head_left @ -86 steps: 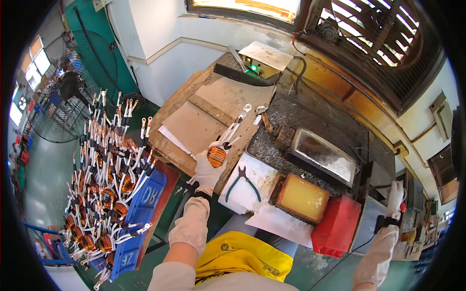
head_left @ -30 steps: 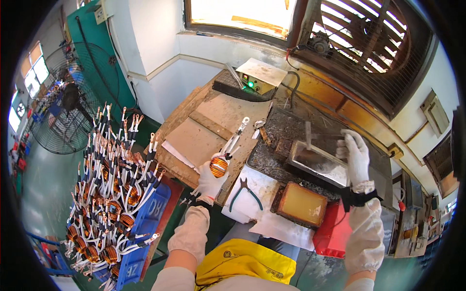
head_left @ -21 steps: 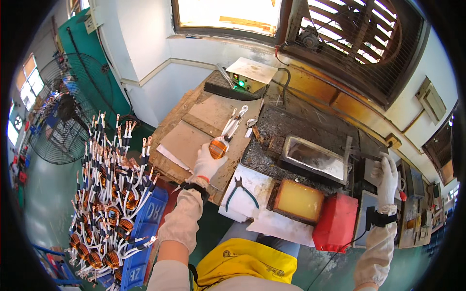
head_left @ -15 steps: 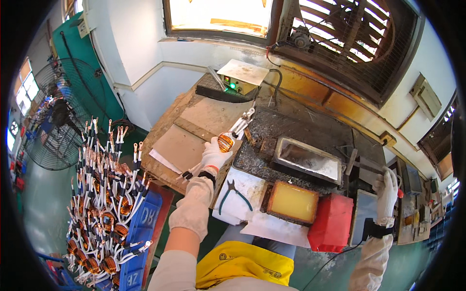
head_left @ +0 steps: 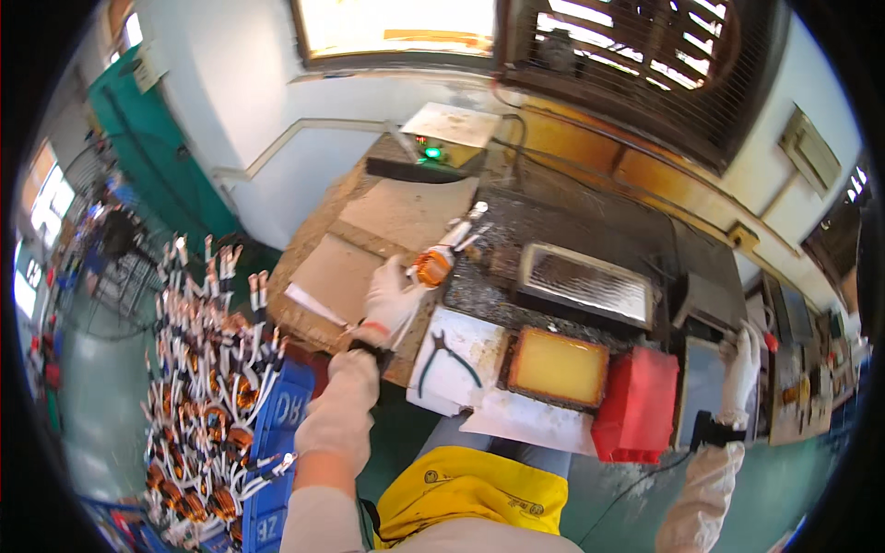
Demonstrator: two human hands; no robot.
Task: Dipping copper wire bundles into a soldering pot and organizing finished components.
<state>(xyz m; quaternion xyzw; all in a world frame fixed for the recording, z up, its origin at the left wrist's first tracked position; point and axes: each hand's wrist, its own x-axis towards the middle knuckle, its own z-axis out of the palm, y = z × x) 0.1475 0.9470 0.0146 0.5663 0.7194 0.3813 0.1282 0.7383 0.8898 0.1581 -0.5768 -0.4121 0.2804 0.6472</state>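
Note:
My gloved left hand [head_left: 392,297] is closed on a copper-wound ring coil [head_left: 430,268] over the left part of the workbench. White leads with shiny metal ends [head_left: 476,212] point away from the coil, toward the far side; other leads trail back beneath the hand. At the right end of the bench, my gloved right hand [head_left: 740,359] is closed around the handle of a flat grey metal tool [head_left: 708,302], like a scraper; blur hides its exact shape. Between the hands sits a rectangular pot [head_left: 585,284] with a silvery, rippled surface. Nearer me stands a tray of yellowish material [head_left: 558,367].
Cutting pliers [head_left: 441,355] lie on a white sheet near the front edge. A red container [head_left: 636,405] stands right of the yellow tray. At my left, a blue crate [head_left: 277,415] is heaped with similar coils [head_left: 217,424]. A control box [head_left: 452,134] with a green light sits behind.
My left hand and the coil have shifted slightly, with the leads still pointing away. The tool by my right hand has turned, and the silvery surface looks more rippled. The whole view has shifted.

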